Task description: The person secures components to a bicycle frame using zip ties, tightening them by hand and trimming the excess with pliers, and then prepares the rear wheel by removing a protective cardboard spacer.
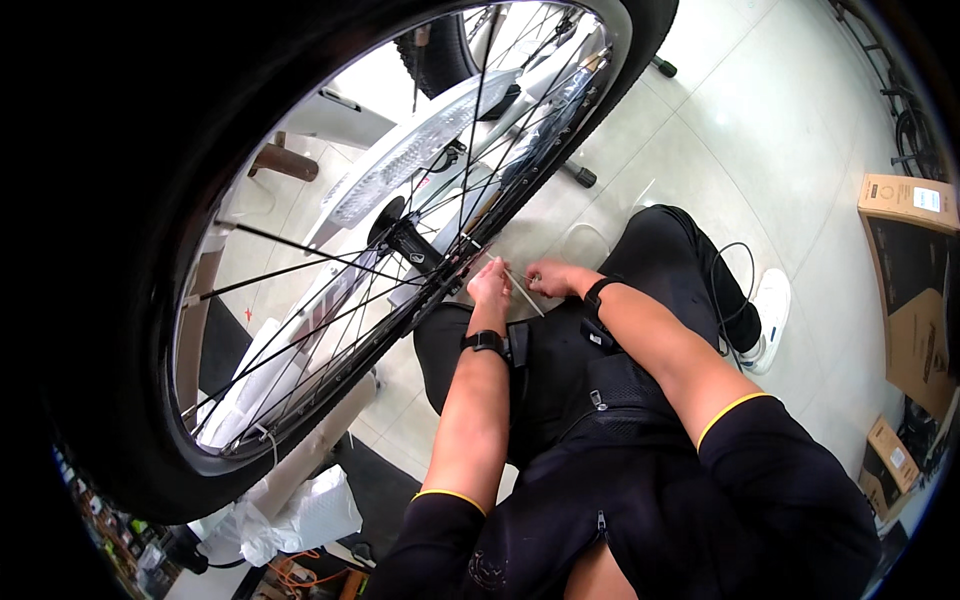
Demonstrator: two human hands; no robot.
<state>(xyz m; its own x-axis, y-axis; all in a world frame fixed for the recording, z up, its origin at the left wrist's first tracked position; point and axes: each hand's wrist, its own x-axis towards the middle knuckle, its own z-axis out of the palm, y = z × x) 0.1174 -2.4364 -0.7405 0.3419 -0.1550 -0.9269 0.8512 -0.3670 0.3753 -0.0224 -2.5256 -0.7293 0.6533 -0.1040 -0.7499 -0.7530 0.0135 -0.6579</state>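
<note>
A large bicycle wheel (590, 120) with a black tyre and black spokes stands close in front of me, filling the left and upper left. My left hand (489, 284) is at its near rim, below the black hub (410, 245), its fingers closed; what they grip is hidden. Just right of it is my right hand (550, 279), fingers curled into a pinch on something too small to name. A thin white strip (526, 298), like a cable tie, slants between the hands down toward my lap. Behind the spokes lies a silver-white bicycle frame (350, 275), partly wrapped in clear plastic.
Cardboard boxes (912, 300) stand along the right edge. White plastic wrapping (318, 512) sits at lower left, near orange cords (290, 572). A black cable (722, 262) loops beside my right knee. Black stand feet (580, 175) rest on the tiled floor (740, 130).
</note>
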